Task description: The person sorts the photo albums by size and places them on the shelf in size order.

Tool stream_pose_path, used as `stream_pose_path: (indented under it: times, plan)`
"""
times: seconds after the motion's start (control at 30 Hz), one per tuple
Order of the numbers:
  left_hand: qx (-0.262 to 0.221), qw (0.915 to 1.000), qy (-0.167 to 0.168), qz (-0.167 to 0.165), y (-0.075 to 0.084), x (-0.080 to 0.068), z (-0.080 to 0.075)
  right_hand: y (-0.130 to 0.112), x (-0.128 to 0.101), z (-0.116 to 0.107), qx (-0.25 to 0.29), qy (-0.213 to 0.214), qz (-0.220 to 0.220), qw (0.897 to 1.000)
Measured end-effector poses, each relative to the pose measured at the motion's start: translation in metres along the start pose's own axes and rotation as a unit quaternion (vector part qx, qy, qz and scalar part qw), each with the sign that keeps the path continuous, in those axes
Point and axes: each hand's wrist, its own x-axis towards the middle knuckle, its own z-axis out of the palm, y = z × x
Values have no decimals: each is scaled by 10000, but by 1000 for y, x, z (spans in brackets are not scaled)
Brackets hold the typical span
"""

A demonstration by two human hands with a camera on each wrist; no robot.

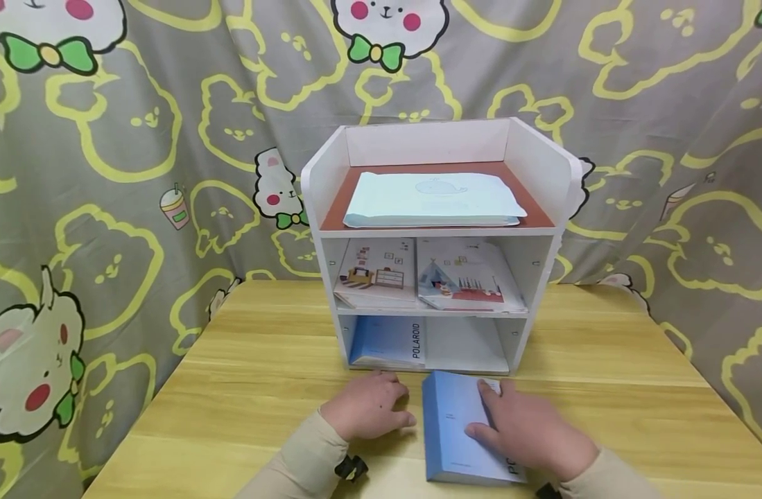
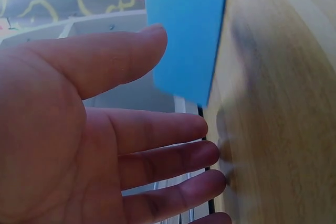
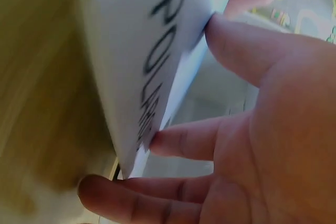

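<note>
A blue book with a white spine lettered in black lies on the wooden table in front of a white three-tier shelf. My right hand lies over the book's right side. In the right wrist view the right hand grips the book, thumb on the cover and fingers at the spine edge. My left hand rests on the table just left of the book. In the left wrist view the left hand has straight fingers touching the table, and the book is beside the thumb.
The shelf's bottom tier holds a blue POLAROID book on the left, with open room beside it. Two picture booklets lie on the middle tier and a pale blue envelope on top. A printed curtain hangs behind.
</note>
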Motion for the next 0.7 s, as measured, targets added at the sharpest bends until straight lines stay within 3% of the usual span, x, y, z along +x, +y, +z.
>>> stream_pose_path:
  times: [0.2,0.4,0.7]
  plan:
    - [-34,9999,-94,-130,0,1,0,-18,11,7,-71,81,-140,9998]
    - [-85,9995,-184,-256,2,2,0,-16,7,2,-22,106,-259,9996]
    - [-458,9974,8,-553,4,-3,3,-8,-10,-6,-145,23,-981,9951]
